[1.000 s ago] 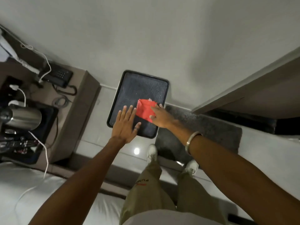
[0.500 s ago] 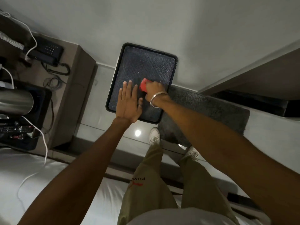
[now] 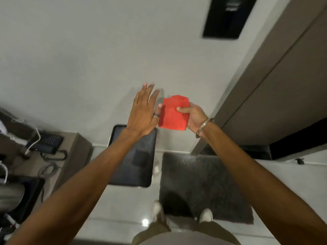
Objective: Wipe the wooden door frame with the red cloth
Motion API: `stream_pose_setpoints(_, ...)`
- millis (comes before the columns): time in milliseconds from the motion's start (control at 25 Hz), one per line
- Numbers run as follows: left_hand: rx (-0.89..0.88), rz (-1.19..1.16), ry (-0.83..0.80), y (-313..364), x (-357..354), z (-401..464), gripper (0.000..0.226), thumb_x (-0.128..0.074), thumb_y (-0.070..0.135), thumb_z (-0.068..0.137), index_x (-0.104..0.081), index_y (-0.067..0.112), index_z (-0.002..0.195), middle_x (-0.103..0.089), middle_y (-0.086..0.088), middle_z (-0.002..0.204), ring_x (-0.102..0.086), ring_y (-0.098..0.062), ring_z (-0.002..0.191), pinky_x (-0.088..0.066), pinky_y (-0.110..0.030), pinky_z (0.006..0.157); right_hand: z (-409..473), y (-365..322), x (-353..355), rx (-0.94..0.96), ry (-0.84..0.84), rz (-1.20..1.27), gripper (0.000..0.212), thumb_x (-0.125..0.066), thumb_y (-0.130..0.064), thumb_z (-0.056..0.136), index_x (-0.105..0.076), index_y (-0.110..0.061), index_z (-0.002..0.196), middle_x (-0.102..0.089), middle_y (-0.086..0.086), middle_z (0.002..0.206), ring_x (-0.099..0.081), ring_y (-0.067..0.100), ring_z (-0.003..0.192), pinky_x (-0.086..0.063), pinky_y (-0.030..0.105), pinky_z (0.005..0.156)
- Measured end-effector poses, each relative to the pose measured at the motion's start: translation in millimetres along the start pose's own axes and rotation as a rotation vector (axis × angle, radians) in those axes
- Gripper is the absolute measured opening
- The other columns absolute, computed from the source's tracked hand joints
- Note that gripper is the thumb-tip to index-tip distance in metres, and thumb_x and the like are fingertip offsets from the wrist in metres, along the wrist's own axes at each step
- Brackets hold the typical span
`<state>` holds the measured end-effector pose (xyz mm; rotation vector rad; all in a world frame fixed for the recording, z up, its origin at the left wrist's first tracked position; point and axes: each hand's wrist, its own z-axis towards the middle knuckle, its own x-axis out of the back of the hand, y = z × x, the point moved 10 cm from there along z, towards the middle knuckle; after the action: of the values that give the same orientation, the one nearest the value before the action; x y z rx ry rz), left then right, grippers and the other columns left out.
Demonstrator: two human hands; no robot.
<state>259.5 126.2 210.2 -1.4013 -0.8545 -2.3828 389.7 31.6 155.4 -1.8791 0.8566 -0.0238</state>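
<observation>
A folded red cloth is held up in front of the white wall at chest height. My right hand grips its right edge, thumb on the front. My left hand is flat with fingers spread, just left of the cloth, its thumb touching the cloth's left edge. The wooden door frame runs diagonally on the right, from the top right corner down to the floor, a short way right of my right hand.
A black tray lies on the floor against the wall below my hands. A dark grey mat lies by the doorway. A low bench at left carries a telephone and cables. A black wall panel hangs above.
Both hands have risen from the floor tray to chest height. The right hand lifted the red cloth off the tray and turned it so its face shows. The view has tilted upward.
</observation>
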Motion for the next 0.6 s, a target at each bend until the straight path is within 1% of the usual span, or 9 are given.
stream_pose_setpoints(120,-0.224,0.007,0.132,89.4,33.5,60.6,0.053,-0.042,0.03,0.107,-0.041,0.008,0.155,-0.033,-0.016,0.168,-0.017,-0.035,0.161,-0.009,-0.043,0.131,-38.5,-74.7,45.2,0.232,0.13,0.024,0.05,-0.06,0.006,0.097,-0.055,-0.007,0.146,-0.063,0.021,0.145,-0.062,0.04,0.131,-0.049,0.057,0.115)
stream_pose_setpoints(240,-0.365,-0.01,0.219,162.5,53.4,101.6,0.052,-0.049,0.029,0.106,-0.044,0.009,0.154,-0.035,-0.014,0.168,-0.018,-0.032,0.161,-0.019,-0.051,0.132,-85.1,-124.4,98.3,0.468,0.349,0.001,0.054,-0.062,-0.003,0.099,-0.059,-0.029,0.145,-0.064,0.003,0.144,-0.061,0.03,0.131,-0.049,0.056,0.115)
stream_pose_setpoints(320,-0.375,-0.048,0.255,187.8,61.5,118.7,0.053,-0.053,0.027,0.104,-0.045,0.008,0.154,-0.035,-0.013,0.168,-0.017,-0.031,0.162,-0.023,-0.055,0.13,-121.8,-151.6,128.7,0.716,0.527,-0.095,0.062,-0.06,-0.006,0.1,-0.054,-0.045,0.147,-0.062,-0.017,0.144,-0.06,0.01,0.128,-0.05,0.045,0.117)
stream_pose_setpoints(360,-0.388,-0.06,0.284,201.1,69.2,131.2,0.053,-0.053,0.026,0.104,-0.045,0.008,0.153,-0.036,-0.013,0.167,-0.017,-0.03,0.162,-0.024,-0.055,0.13,-142.5,-175.0,139.6,0.895,0.608,-0.154,0.066,-0.058,-0.008,0.099,-0.049,-0.051,0.148,-0.062,-0.022,0.143,-0.062,0.005,0.126,-0.052,0.038,0.114)
stream_pose_setpoints(400,-0.403,-0.068,0.307,210.7,75.0,139.2,0.053,-0.052,0.027,0.104,-0.046,0.008,0.152,-0.037,-0.013,0.166,-0.018,-0.031,0.162,-0.024,-0.055,0.129,-160.6,-193.5,145.7,1.073,0.686,-0.237,0.069,-0.055,-0.009,0.098,-0.045,-0.054,0.15,-0.06,-0.021,0.146,-0.063,0.008,0.128,-0.054,0.031,0.111)
stream_pose_setpoints(440,-0.425,-0.062,0.34,223.2,84.4,150.6,0.052,-0.051,0.028,0.103,-0.046,0.008,0.151,-0.038,-0.013,0.165,-0.018,-0.031,0.161,-0.025,-0.056,0.129,-175.2,-215.4,147.6,1.258,0.769,-0.339,0.07,-0.052,-0.01,0.096,-0.042,-0.05,0.153,-0.055,-0.015,0.154,-0.06,0.016,0.137,-0.054,0.029,0.111)
stream_pose_setpoints(480,-0.463,-0.049,0.375,239.1,95.9,164.4,0.052,-0.049,0.03,0.103,-0.047,0.009,0.151,-0.04,-0.013,0.165,-0.019,-0.031,0.161,-0.025,-0.055,0.129,-184.0,-240.4,142.7,1.438,0.827,-0.494,0.071,-0.052,-0.01,0.095,-0.04,-0.042,0.157,-0.046,-0.008,0.163,-0.048,0.024,0.149,-0.049,0.034,0.118)
stream_pose_setpoints(520,-0.49,-0.032,0.408,251.2,106.6,177.6,0.052,-0.048,0.031,0.103,-0.048,0.009,0.15,-0.04,-0.014,0.164,-0.02,-0.031,0.161,-0.023,-0.054,0.13,-181.4,-262.8,128.4,1.56,0.85,-0.746,0.07,-0.055,-0.01,0.095,-0.04,-0.034,0.159,-0.037,0.001,0.169,-0.033,0.031,0.158,-0.039,0.045,0.126)
stream_pose_setpoints(600,-0.535,0.025,0.488,273.3,132.3,205.3,0.053,-0.05,0.032,0.103,-0.049,0.008,0.15,-0.039,-0.015,0.165,-0.02,-0.033,0.16,-0.015,-0.048,0.133,-147.2,-292.4,96.6,1.573,0.835,-1.278,0.071,-0.062,-0.024,0.095,-0.036,-0.027,0.161,-0.021,0.016,0.173,-0.011,0.04,0.163,-0.013,0.061,0.132)
